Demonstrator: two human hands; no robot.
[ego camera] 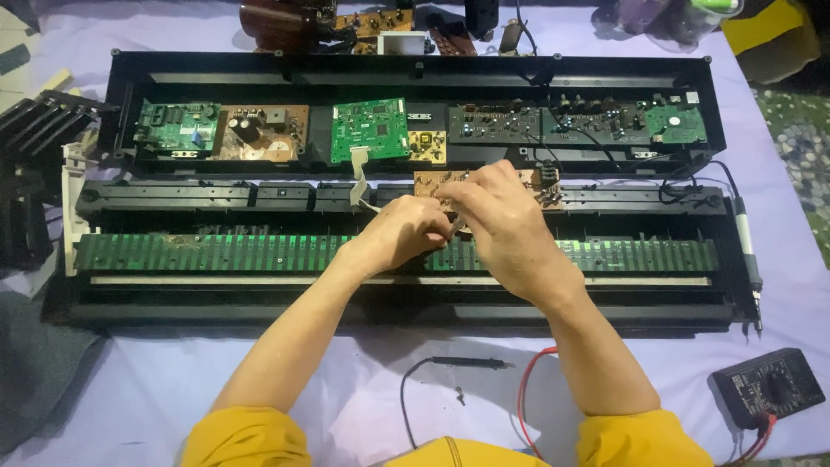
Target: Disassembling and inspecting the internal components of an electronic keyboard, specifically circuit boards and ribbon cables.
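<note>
Both hands are meeting over the small brown circuit board (437,183) in the opened black keyboard casing (415,69): left hand (402,232) curled, right hand (501,220) fingers pinching something tiny; next likely needs steady seating.

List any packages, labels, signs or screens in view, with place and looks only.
Multimeter: near right corner of the cloth, black slab with a round dial; any screen is too small to tell.
Yellow box: far right corner, partly cut off.
No clear labels or signs.
</note>
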